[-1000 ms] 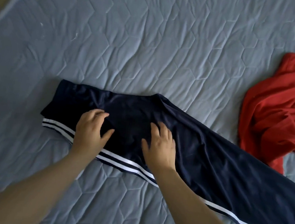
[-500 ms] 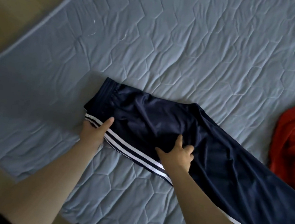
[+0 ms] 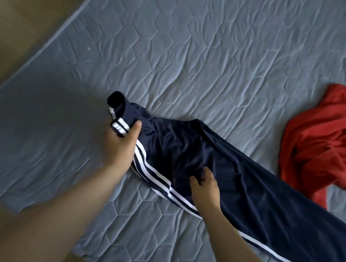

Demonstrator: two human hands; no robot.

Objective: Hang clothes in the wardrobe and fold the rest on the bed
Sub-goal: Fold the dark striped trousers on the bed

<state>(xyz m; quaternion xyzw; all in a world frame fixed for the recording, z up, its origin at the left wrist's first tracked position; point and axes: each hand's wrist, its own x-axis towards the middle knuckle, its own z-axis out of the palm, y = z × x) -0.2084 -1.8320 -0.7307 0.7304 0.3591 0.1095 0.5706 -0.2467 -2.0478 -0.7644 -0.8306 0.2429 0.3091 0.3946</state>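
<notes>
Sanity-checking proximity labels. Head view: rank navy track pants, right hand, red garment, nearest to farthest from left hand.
1. Navy track pants: waistband gripped in the left hand.
2. Right hand: just right, fingers curled into the pants.
3. Red garment: far right, crumpled.

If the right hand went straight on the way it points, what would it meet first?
More of the trousers: the right hand grips them, pointing away from the person. Beyond that, seemingly only bare bed cover.
</notes>
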